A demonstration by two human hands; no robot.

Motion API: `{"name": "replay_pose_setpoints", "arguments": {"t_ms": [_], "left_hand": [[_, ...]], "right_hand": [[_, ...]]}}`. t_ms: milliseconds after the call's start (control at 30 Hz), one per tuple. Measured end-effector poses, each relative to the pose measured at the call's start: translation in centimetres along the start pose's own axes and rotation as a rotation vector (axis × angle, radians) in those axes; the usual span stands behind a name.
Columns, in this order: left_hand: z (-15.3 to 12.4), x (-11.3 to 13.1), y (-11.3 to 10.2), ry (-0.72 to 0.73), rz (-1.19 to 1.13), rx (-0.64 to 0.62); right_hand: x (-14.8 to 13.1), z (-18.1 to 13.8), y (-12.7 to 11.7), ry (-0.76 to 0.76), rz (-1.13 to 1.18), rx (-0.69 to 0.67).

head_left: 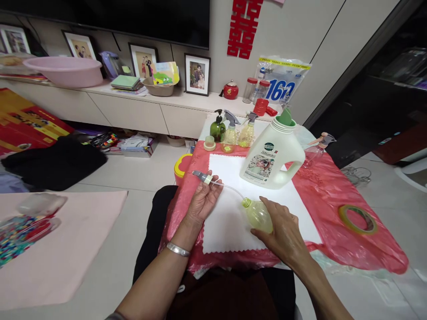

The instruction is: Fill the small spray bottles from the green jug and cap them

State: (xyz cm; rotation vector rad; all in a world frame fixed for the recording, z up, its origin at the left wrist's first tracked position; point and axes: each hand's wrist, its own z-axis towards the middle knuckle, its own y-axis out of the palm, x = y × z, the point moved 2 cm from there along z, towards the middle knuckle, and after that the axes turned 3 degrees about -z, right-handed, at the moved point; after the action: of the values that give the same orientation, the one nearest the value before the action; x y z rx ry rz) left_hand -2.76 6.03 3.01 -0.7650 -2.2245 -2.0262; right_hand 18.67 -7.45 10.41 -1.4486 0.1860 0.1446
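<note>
My left hand [203, 201] is closed on a grey spray trigger head [202, 177], lifted clear of its bottle; its thin clear dip tube [230, 188] still runs into the bottle's neck. My right hand [282, 231] wraps a small yellowish-green bottle [257, 215] lying on a white cloth [227, 222]. Just beyond stands a big white detergent jug [271, 158] with a green funnel [285, 117] in its mouth.
A red plastic sheet [333, 195] covers the small table, with a tape roll [358, 219] at the right. Three pump and spray bottles [231, 133] and a small lid [209, 143] stand at the far edge. Another spray bottle [316, 149] lies behind the jug. A pink sheet [66, 249] covers the floor at left.
</note>
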Motion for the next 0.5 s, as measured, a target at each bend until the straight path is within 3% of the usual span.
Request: {"name": "replay_pose_setpoints", "arguments": {"t_ms": [200, 500], "left_hand": [[-0.9, -0.5, 0.8, -0.075, 0.045, -0.044], [-3.0, -0.5, 5.5, -0.154, 0.215, -0.138]], "right_hand": [[-0.9, 0.9, 0.9, -0.038, 0.085, 0.000], [-4.4, 1.7, 1.2, 0.113, 0.371, 0.047]]}}
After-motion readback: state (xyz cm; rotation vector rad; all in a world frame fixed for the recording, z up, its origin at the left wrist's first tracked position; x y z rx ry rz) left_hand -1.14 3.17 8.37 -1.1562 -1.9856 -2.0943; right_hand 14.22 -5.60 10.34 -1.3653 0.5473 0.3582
